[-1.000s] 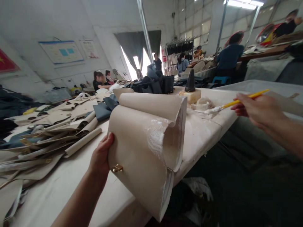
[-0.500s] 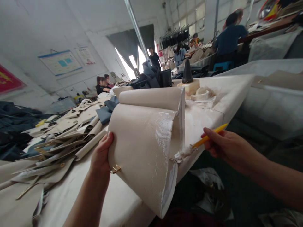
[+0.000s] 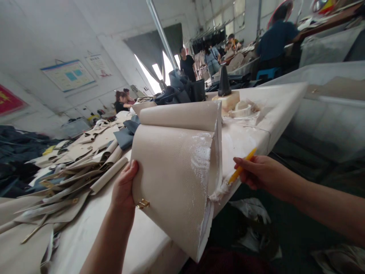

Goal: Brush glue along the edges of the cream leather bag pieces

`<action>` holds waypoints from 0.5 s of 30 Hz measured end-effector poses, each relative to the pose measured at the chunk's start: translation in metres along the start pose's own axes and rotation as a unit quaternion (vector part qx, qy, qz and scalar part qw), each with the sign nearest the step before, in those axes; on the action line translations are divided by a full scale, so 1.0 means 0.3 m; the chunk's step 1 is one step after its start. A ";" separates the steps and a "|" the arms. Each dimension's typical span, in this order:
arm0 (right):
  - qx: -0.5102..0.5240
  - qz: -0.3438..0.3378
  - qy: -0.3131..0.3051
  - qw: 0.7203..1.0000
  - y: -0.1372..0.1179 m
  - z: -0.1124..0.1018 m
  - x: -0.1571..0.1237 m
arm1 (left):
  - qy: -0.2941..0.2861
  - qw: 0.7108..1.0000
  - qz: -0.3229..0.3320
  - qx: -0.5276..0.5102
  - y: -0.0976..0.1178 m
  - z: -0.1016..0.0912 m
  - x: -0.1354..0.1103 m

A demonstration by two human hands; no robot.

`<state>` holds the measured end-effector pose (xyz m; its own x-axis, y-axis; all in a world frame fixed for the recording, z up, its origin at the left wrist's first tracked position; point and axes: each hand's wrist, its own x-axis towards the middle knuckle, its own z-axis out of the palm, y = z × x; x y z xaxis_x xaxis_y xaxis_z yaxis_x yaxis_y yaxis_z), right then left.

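Note:
My left hand (image 3: 124,186) grips the left side of a beige leather bag panel (image 3: 171,163), folded over on itself, with a small gold buckle (image 3: 143,204) near its lower left. White glue is smeared along the panel's right edge. In my right hand (image 3: 256,171) is a yellow-handled brush (image 3: 242,166), pinched between thumb and fingers. Its white, glue-caked bristles touch the panel's open right edge. The inside of the fold is mostly hidden.
Beige leather pieces (image 3: 71,182) lie heaped on the white table (image 3: 137,243) at left. Behind the panel stand a black cone (image 3: 224,82) and a tape roll (image 3: 242,109). A white bin (image 3: 330,110) is at right. Several people work farther back.
My right hand has moved left and slightly down, and the brush handle stands steeper. The panel has shifted only slightly. In the background, a person in light blue has straightened up.

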<state>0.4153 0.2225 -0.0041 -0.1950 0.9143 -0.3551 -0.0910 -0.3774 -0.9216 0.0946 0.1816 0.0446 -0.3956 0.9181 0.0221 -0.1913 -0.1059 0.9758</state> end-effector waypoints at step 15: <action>-0.235 -0.243 0.021 0.941 -0.054 0.025 -0.036 | -0.035 0.999 0.002 -0.042 -0.004 0.010 -0.012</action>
<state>0.4116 0.2177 0.0158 -0.2029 0.9706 0.1299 0.2843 0.1853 -0.9407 0.0989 0.1796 0.0439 -0.3332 0.9419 0.0434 -0.2658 -0.1380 0.9541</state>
